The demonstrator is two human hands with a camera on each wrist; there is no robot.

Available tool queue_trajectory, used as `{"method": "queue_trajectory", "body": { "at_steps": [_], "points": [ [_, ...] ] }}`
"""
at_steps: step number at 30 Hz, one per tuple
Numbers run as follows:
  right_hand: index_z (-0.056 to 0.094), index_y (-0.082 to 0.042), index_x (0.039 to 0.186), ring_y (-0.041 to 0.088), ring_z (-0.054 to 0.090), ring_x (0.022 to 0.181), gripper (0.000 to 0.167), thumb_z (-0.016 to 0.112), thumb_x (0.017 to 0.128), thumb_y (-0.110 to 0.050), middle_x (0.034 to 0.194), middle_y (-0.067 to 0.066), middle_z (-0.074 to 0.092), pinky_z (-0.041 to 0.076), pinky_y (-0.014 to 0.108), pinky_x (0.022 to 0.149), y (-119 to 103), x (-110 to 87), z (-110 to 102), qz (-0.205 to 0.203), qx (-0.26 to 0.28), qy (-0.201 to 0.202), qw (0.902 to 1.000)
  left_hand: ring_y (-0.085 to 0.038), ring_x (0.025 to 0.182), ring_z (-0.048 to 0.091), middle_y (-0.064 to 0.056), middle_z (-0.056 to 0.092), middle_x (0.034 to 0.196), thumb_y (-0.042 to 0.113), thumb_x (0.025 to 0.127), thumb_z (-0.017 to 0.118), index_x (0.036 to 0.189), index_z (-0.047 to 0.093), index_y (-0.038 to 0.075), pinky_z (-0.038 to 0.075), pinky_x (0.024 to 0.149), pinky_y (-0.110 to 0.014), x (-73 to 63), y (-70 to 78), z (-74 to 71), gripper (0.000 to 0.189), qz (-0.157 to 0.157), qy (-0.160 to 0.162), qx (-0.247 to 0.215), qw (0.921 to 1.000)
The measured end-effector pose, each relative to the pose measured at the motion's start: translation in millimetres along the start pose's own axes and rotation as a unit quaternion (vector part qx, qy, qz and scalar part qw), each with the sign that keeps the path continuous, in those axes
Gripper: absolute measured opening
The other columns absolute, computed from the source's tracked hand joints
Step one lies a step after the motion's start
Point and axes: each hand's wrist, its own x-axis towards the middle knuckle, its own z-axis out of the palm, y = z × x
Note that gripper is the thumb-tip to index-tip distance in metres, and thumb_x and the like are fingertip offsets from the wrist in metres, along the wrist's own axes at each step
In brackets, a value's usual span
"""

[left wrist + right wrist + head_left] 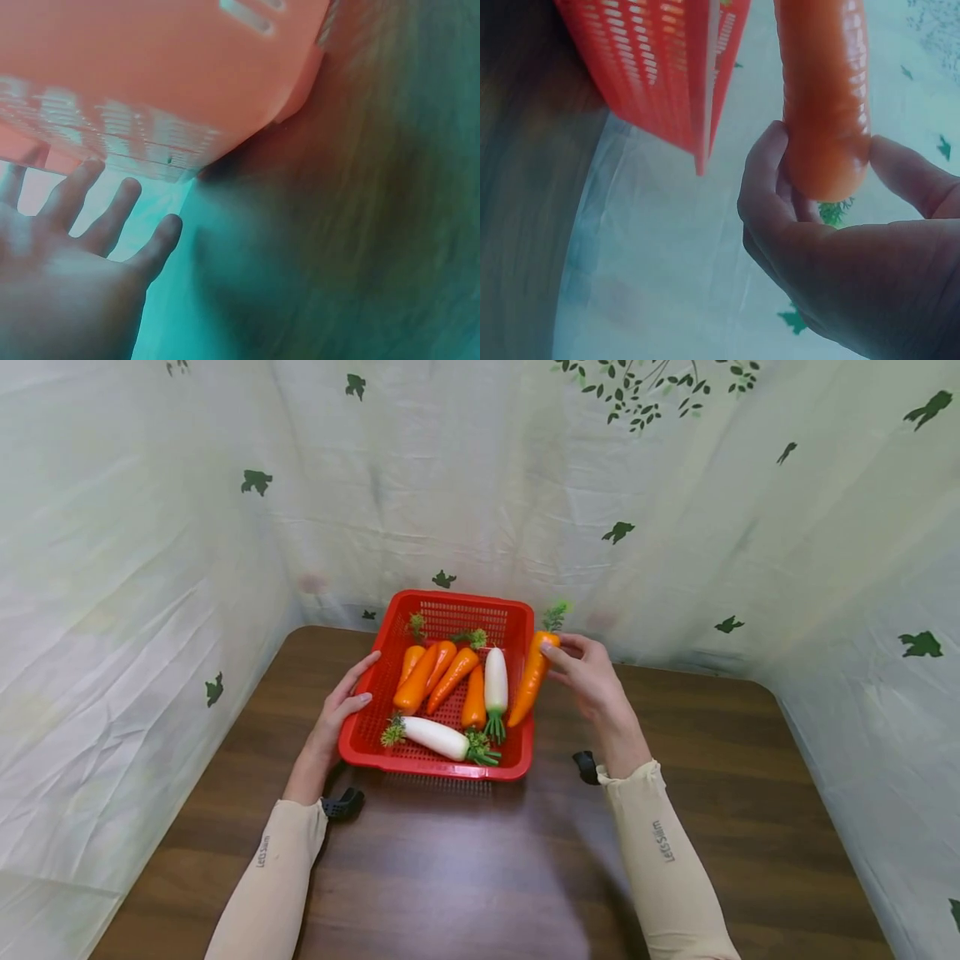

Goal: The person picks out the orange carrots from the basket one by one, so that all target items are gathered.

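Head view: the right hand [590,675] pinches a carrot [534,672], the basket [412,766] just left of it; best keep the tip [516,718] off the rim [529,742] (left hand [337,714], fingers extended, touches opposite).

Brown wood-grain table [450,868], pale sheen toward its front, red perforated basket [435,766] standing near its far edge

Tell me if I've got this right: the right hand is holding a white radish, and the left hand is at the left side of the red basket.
Not quite: the right hand is holding an orange carrot, as the head view shows. The left hand is at the left side of the red basket.
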Motion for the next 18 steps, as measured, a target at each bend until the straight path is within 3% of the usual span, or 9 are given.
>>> {"method": "queue_trajectory", "body": {
  "at_steps": [10, 18],
  "points": [
    [0.048, 0.006, 0.150, 0.023, 0.062, 0.117, 0.055, 0.063, 0.106, -0.022, 0.138, 0.018, 0.056, 0.053, 0.044, 0.111, 10, -0.8, -24, 0.019, -0.007, 0.001, 0.9998, -0.036, 0.154, 0.025, -0.001, 0.017, 0.175, 0.016, 0.108, 0.041, 0.169, 0.025, 0.032, 0.052, 0.108, -0.030, 2.0, 6.8, -2.4, 0.064, -0.035, -0.026, -0.029, 0.9986],
    [0.048, 0.007, 0.150, 0.023, 0.062, 0.117, 0.056, 0.063, 0.107, -0.024, 0.140, 0.020, 0.055, 0.050, 0.046, 0.113, 18, 0.0, -37, 0.018, -0.028, -0.001, 0.9995, -0.033, 0.155, 0.023, 0.004, 0.017, 0.175, 0.018, 0.109, 0.040, 0.168, 0.025, 0.034, 0.050, 0.110, -0.030, 5.7, 4.6, -3.8, 0.064, -0.035, -0.024, -0.019, 0.9989]
  ]
}}
